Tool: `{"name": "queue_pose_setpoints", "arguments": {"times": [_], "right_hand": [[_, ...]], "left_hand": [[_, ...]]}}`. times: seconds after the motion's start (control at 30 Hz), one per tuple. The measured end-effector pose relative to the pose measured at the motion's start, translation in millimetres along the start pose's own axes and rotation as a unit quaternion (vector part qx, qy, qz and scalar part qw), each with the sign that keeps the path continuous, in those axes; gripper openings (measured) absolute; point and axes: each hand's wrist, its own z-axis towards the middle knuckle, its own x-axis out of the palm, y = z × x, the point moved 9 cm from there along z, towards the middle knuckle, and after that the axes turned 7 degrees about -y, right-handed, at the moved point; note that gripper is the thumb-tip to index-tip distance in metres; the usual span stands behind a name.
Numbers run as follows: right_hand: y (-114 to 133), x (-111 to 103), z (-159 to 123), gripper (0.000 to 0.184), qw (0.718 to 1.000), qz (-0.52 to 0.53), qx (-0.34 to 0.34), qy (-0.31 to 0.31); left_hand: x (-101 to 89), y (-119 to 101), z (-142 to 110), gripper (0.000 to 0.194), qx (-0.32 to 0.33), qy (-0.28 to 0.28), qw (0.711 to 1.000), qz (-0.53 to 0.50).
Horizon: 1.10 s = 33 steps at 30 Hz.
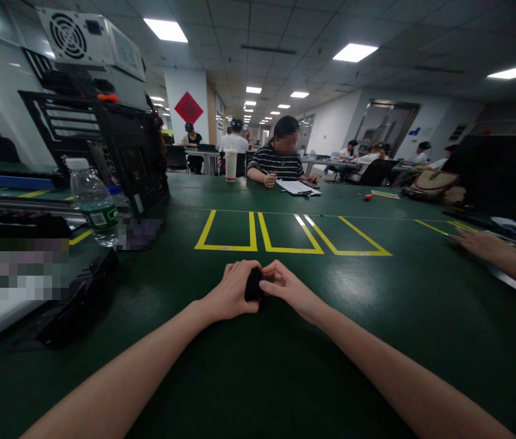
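Observation:
Low over the green table [285, 366], or resting on it, is a small dark block-like object [253, 285] whose exact kind I cannot make out. My left hand [233, 289] grips it from the left, fingers curled over its top and thumb along its near side. From the right, my right hand [288, 286] meets it with bent fingertips and thumb close together at its edge. Whether anything small is pinched there is hidden. Just beyond both hands, yellow tape outlines [292, 250] mark the table top.
A water bottle [96, 204] and a computer case [132, 152] with a power supply [88, 39] stand at left. Across the table a person [280, 152] sits at a clipboard [298, 187], beside a white cup [230, 164]. Another person's hand [482, 244] reaches in at right.

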Motion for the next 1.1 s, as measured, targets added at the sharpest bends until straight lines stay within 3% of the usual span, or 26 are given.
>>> {"name": "queue_pose_setpoints", "arguments": {"times": [0.2,0.33,0.47,0.6,0.8,1.0,1.1], "right_hand": [[-8,-5,2,0.034,0.999,-0.028,0.022,-0.025],[-5,-1,2,0.031,1.000,-0.015,0.014,0.007],[0,2,1,0.040,1.000,0.006,-0.010,0.028],[-2,1,2,0.030,1.000,0.005,-0.002,0.010],[-8,-4,3,0.033,0.999,-0.014,0.029,-0.018],[4,4,-1,0.039,0.999,0.009,-0.006,0.035],[5,3,0,0.034,1.000,0.004,-0.010,0.025]], "left_hand": [[5.9,9,1,0.056,0.005,-0.028,1.000,0.008],[6.1,9,1,0.055,0.007,-0.020,1.000,0.003],[5.0,8,1,0.056,0.003,-0.014,1.000,0.008],[3.5,5,0,0.055,0.008,-0.016,1.000,0.009],[-0.7,0,0,0.053,0.007,-0.002,1.000,0.007],[2.3,4,0,0.054,0.007,-0.009,1.000,0.009],[4.3,9,0,0.057,0.004,-0.029,1.000,0.009]]}}
